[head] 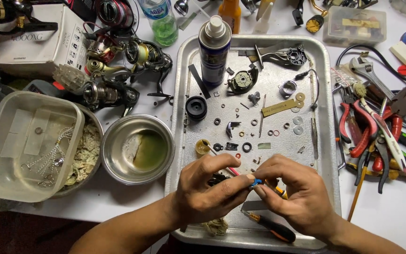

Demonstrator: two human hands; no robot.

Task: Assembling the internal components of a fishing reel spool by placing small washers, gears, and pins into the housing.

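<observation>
In the head view, over the near end of a metal tray (184,117) strewn with small washers and reel parts, the left hand (207,188) and right hand (290,195) meet, their fingertips pressed together pinching 1 small blue part (256,182) between them, a dark piece half hidden under the left palm.
</observation>
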